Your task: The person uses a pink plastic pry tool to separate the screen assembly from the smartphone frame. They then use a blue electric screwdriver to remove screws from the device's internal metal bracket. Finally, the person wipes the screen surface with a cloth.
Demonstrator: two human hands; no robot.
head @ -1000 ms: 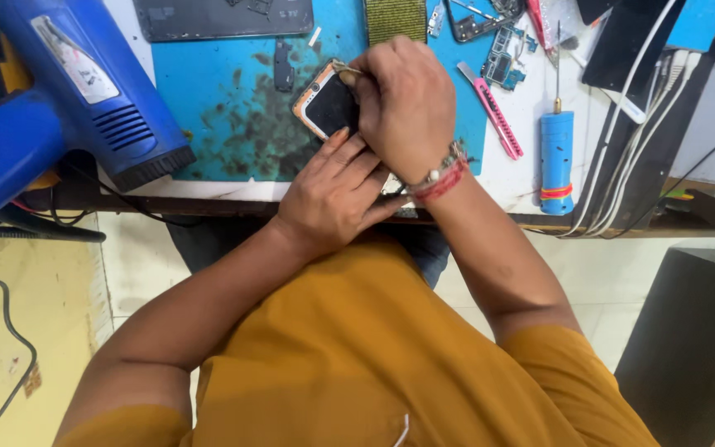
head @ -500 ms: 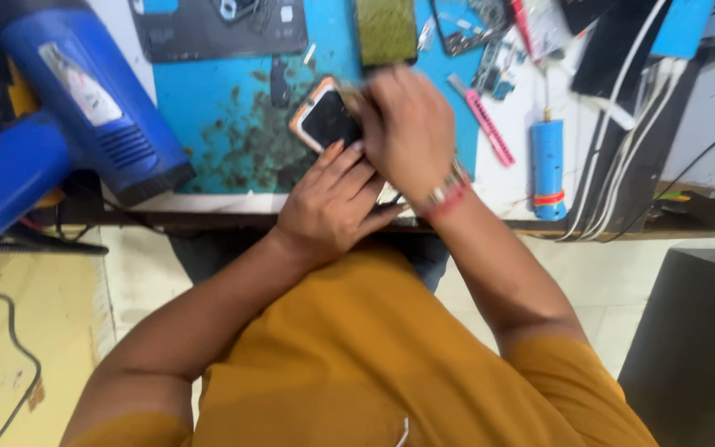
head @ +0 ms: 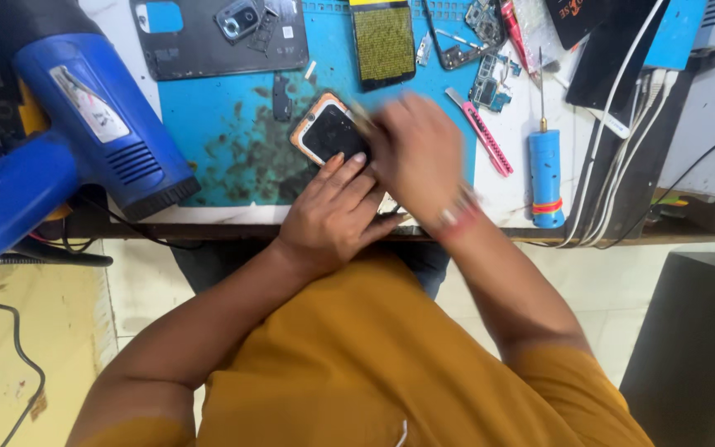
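A small phone [head: 327, 131] with a dark screen and an orange-and-white rim lies on the stained blue work mat [head: 225, 141]. My left hand [head: 333, 215] rests at the mat's front edge, its fingertips pressing on the phone's lower side. My right hand [head: 415, 157], blurred by motion, is closed beside the phone's right edge. A thin tool tip seems to poke out of it at the phone's top corner, but the blur hides what it is. A bracelet sits on my right wrist.
A blue heat gun [head: 84, 108] lies at the left. At the back are a dark phone back panel [head: 217, 37], a yellow-meshed part [head: 383, 41] and circuit boards [head: 486, 50]. A pink cutter [head: 488, 141], a blue cylindrical tool [head: 546, 174] and white cables [head: 614, 124] lie to the right.
The view has shifted so the bench sits lower in frame. My right hand moved from over the phone's top to its right side. My left hand stays on the phone.
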